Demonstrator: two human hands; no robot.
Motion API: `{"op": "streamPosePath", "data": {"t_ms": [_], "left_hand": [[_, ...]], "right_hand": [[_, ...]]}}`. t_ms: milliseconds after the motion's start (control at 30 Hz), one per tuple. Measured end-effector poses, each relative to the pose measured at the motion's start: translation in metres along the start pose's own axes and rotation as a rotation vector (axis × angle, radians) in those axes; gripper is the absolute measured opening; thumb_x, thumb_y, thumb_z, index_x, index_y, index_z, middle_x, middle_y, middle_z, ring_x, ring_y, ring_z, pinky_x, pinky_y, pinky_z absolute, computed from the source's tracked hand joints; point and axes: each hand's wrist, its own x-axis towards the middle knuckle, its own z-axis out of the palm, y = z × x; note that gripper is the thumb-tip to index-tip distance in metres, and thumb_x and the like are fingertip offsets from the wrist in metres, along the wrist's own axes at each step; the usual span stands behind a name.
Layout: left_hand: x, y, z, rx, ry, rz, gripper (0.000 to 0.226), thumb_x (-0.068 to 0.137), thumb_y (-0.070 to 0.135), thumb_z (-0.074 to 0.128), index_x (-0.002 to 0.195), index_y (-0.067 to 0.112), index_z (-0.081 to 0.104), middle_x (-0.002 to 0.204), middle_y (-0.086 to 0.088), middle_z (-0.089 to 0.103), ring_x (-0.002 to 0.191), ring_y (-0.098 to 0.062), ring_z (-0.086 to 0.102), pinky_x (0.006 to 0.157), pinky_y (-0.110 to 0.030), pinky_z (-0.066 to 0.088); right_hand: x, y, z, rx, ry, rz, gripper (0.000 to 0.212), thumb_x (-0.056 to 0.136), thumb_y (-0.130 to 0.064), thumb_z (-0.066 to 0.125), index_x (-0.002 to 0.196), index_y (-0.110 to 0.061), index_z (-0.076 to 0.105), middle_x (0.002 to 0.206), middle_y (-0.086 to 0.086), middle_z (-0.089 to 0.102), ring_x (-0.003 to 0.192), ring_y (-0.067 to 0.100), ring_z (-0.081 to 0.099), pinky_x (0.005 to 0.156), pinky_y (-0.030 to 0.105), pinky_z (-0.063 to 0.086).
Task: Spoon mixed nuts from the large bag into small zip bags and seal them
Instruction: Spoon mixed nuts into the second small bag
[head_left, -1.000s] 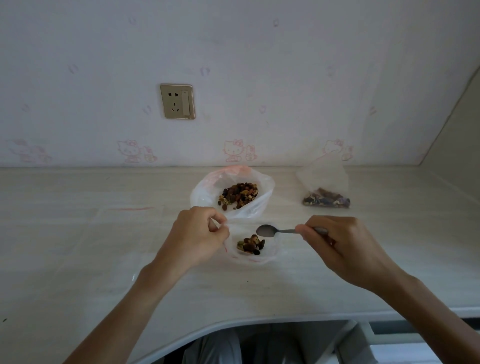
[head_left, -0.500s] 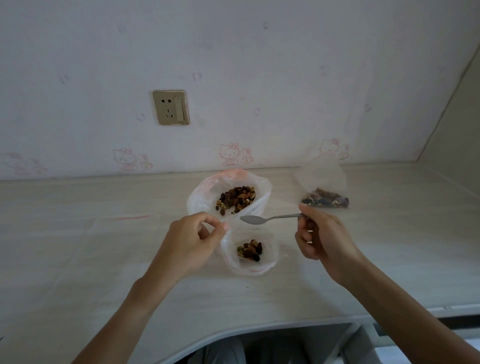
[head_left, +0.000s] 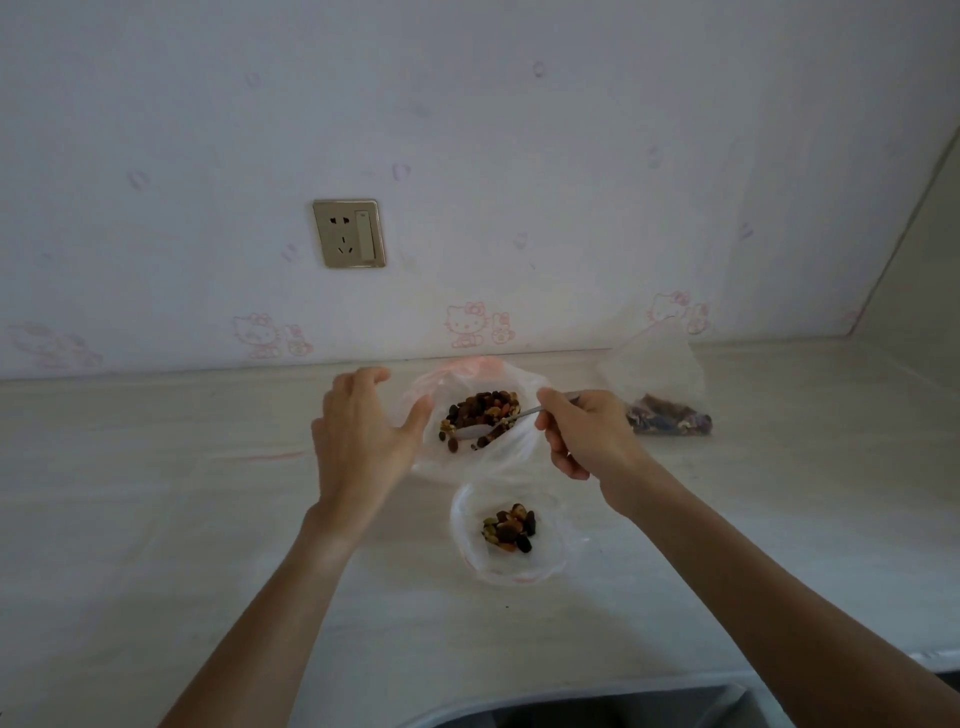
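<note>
A right hand (head_left: 587, 434) grips a slim metal spoon (head_left: 491, 425), its bowl dipped in the mixed nuts of a large clear plastic bag (head_left: 519, 449), the spread left hand (head_left: 363, 436) steadying its side. Below both, a small open zip bag (head_left: 467, 540) holds nuts on the pale wood-grain bench (head_left: 156, 519); cartoon-cat wallpaper (head_left: 467, 325) and a beige socket (head_left: 348, 234) lie beyond. No writing legible.

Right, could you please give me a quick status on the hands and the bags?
Left hand open against large clear plastic bag. Right hand grips metal spoon, bowl in nuts. Small clear zip bag part-filled, unsealed. Nothing blocking.
</note>
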Motion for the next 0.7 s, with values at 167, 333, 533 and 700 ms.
{"op": "streamPosePath", "data": {"t_ms": [167, 333, 533, 700], "left_hand": [[-0.005, -0.012, 0.017, -0.062, -0.099, -0.077, 0.041, 0.094, 0.056, 0.062, 0.071, 0.024, 0.052, 0.066, 0.008, 0.058, 0.063, -0.019, 0.060, 0.052, -0.029, 0.035], [-0.006, -0.014, 0.023, -0.147, -0.072, 0.027, 0.039, 0.100, 0.045, 0.060, 0.067, 0.027, 0.050, 0.055, 0.008, 0.052, 0.048, -0.009, 0.050, 0.043, -0.020, 0.028], [-0.008, -0.009, 0.026, -0.278, -0.055, 0.148, 0.024, 0.102, 0.041, 0.061, 0.079, 0.039, 0.057, 0.060, 0.012, 0.057, 0.057, -0.009, 0.058, 0.045, -0.020, 0.036], [-0.008, -0.011, 0.030, -0.327, -0.064, 0.194, 0.017, 0.103, 0.043, 0.060, 0.097, 0.029, 0.067, 0.066, 0.010, 0.063, 0.054, -0.012, 0.057, 0.047, -0.031, 0.041]], "right_hand": [[0.012, 0.002, 0.016, -0.124, 0.001, 0.131, 0.033, 0.101, -0.016, 0.051, 0.073, -0.005, 0.065, 0.048, 0.002, 0.054, 0.033, 0.016, 0.044, 0.035, 0.022, 0.028], [0.021, 0.011, 0.023, -0.073, 0.087, 0.221, 0.034, 0.103, -0.017, 0.052, 0.076, -0.004, 0.067, 0.054, 0.004, 0.055, 0.032, 0.016, 0.043, 0.034, 0.020, 0.027], [0.030, 0.014, 0.037, -0.014, 0.159, 0.204, 0.035, 0.103, -0.016, 0.050, 0.079, 0.000, 0.069, 0.056, 0.006, 0.054, 0.031, 0.016, 0.043, 0.033, 0.020, 0.030], [0.037, 0.014, 0.040, -0.021, 0.150, 0.200, 0.038, 0.106, -0.023, 0.051, 0.084, 0.002, 0.069, 0.054, 0.007, 0.054, 0.029, 0.016, 0.044, 0.031, 0.020, 0.028]]}}
